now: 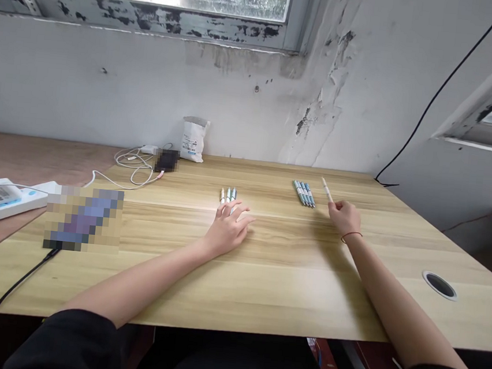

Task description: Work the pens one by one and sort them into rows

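Note:
My right hand (345, 218) is pinched around the lower end of a slim white pen (326, 189), which points up and away, tilted left. To its left, several blue and green pens (303, 193) lie side by side in a row on the table. My left hand (228, 229) rests with fingers stretched and spread over the near ends of a small group of pens, one cream (222, 195) and others green and blue (231, 194). The fingers partly hide these pens; whether they press on them I cannot tell.
The wooden table (279, 292) stands against a peeling wall. At the left are a white power strip (13, 203), a blurred phone-like object (86, 218), looping white cables and a small dark box (167, 160). A white packet (194, 139) stands behind; a cable hole (440, 285) is right.

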`<state>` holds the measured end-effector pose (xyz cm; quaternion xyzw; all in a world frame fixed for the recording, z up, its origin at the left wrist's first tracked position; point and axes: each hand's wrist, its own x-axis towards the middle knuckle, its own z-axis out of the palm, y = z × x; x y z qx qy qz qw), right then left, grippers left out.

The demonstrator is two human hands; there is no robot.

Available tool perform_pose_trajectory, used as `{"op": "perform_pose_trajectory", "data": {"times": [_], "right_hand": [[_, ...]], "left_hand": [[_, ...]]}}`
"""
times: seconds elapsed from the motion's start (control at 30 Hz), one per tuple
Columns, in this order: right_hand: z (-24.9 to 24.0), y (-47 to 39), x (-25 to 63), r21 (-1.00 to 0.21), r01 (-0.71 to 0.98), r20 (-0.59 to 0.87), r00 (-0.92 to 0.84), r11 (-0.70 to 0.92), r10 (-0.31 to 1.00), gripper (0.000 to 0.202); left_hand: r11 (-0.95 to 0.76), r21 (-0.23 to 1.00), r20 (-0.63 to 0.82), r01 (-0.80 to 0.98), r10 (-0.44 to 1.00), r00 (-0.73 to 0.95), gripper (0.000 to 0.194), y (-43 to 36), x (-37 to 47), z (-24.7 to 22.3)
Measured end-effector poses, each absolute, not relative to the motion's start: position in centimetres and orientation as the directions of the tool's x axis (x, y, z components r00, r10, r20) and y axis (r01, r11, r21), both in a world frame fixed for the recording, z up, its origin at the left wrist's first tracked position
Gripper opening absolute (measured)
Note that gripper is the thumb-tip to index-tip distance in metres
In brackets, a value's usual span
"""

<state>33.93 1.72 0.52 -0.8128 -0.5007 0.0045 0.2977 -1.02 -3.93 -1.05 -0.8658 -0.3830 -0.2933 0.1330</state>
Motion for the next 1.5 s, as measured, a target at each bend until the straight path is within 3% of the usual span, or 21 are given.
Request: {"op": "perform_pose_trajectory", "data": {"times": [0.17,0.73,1.03,1.23,1.37,1.5], "right_hand": [[-1.4,3.0,35.7,-0.338,0.854,0.233,0.483,-0.396,0.844,0.027],[-2.5,3.7,34.1,-0.284,0.951,0.393,0.234,-0.124,0.889,0.027],[-2.7,3.2,33.7,-0.26,0.959,0.497,0.235,-0.115,0.835,0.024],[-1.4,1.6,30.4,-0.232,0.971,0.575,0.096,0.05,0.812,0.026],[-0.6,0.2,27.1,-0.222,0.942,0.616,-0.064,0.25,0.785,0.024],[0.1,-1.8,23.2,-0.272,0.817,0.553,-0.3,0.509,0.777,0.023]], "left_hand": [[-0.674,0.057,0.569,0.737,0.629,0.53,0.021,-3.8,-1.1,-1.3],[-0.669,0.1,0.515,0.737,0.668,0.537,0.021,-3.6,-1.1,-0.9],[-0.337,0.038,0.455,0.941,0.844,0.284,0.031,-1.1,-3.1,0.4],[-0.344,0.033,0.439,0.938,0.848,0.296,0.031,-0.7,-2.9,0.0],[-0.388,0.036,0.434,0.921,0.836,0.335,0.025,-1.2,-2.3,-0.1],[-0.39,0.189,0.425,0.901,0.86,0.283,0.026,-2.1,-1.5,0.8]]}}
